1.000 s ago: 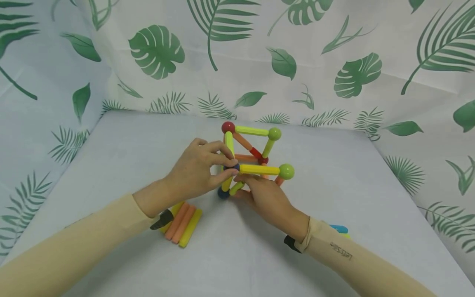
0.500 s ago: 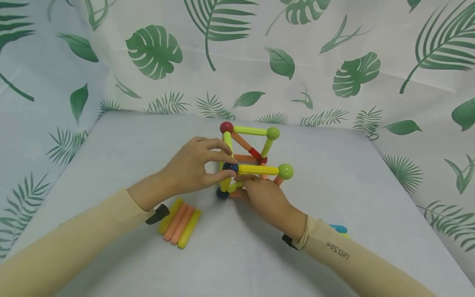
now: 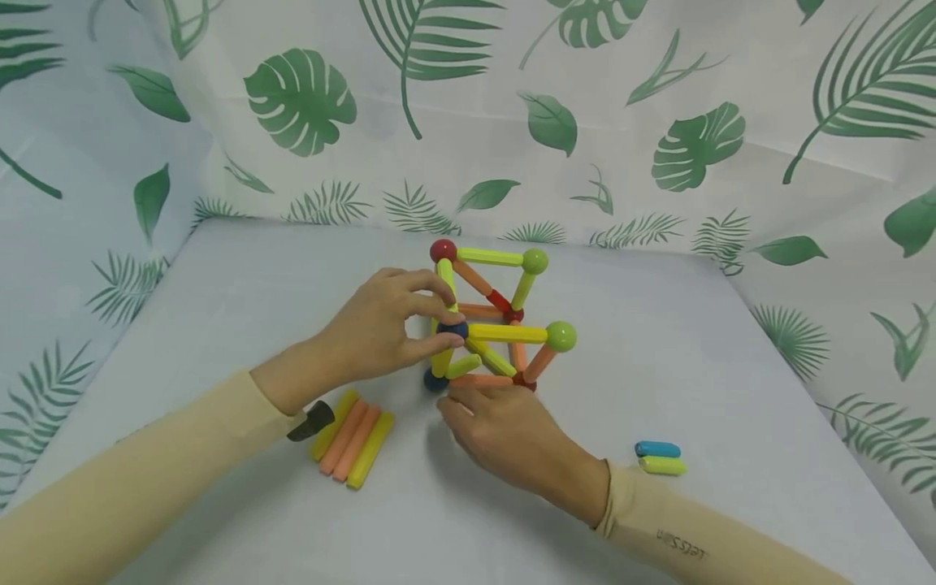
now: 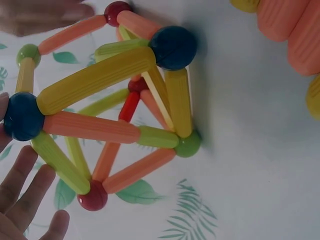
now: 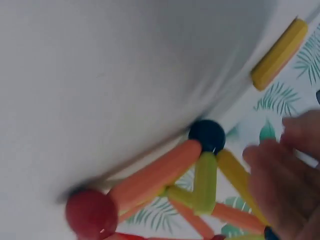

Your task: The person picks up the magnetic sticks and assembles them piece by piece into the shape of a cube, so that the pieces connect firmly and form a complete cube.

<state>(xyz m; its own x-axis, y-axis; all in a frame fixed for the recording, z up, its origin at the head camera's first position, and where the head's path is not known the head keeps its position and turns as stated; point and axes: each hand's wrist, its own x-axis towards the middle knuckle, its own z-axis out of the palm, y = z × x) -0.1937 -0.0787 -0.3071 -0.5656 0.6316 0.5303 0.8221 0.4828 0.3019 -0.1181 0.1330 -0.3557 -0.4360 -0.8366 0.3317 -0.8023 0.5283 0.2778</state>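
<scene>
A frame of magnetic sticks and balls stands in the middle of the table. My left hand pinches its upper front blue ball between thumb and fingers. From the lower blue ball a short green stick juts out, its other end free in the right wrist view. My right hand is just in front of the bottom orange stick, fingers loosely bent with nothing seen between them. It partly covers the lower red ball.
Left of the frame lie several loose yellow and orange sticks, near my left wrist. A short blue stick and a short yellow-green stick lie to the right. Leaf-printed cloth stands behind the table.
My right hand has left the short green stick and come down and toward me, uncovering the lower sticks. The green stick stays on the lower blue ball. My left hand keeps its pinch.
</scene>
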